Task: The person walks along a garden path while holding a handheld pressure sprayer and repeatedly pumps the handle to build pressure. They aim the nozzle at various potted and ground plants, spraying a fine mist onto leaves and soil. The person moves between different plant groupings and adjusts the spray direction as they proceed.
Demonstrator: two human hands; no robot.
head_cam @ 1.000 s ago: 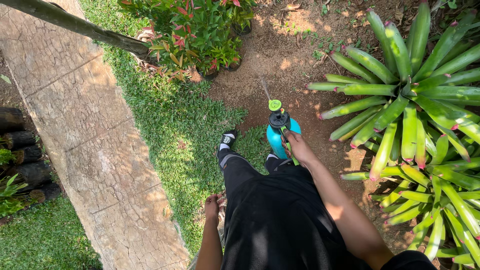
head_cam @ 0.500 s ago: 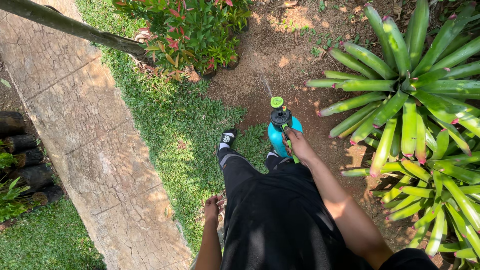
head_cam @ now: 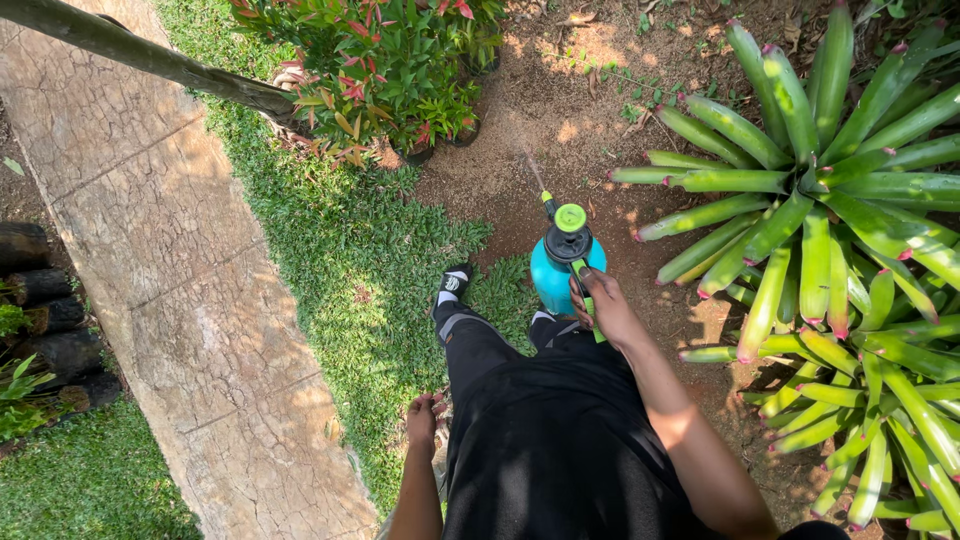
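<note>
head view: right hand [head_cam: 603,308] has its grip closed around the handle of the turquoise plastic pressure sprayer with green cap [head_cam: 566,262], held above bare soil [head_cam: 520,170]. left hand [head_cam: 422,418] hangs loosely curled, holding nothing. risk: spiky green bromeliad [head_cam: 830,230] close by could scratch the forearm; spray could miss the red-leaved shrub [head_cam: 385,70].

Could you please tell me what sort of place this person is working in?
Most likely a landscaped garden: a bed of bare soil with a large spiky green plant, grass beside a stone path, and a blue pump sprayer in the right hand.
</note>
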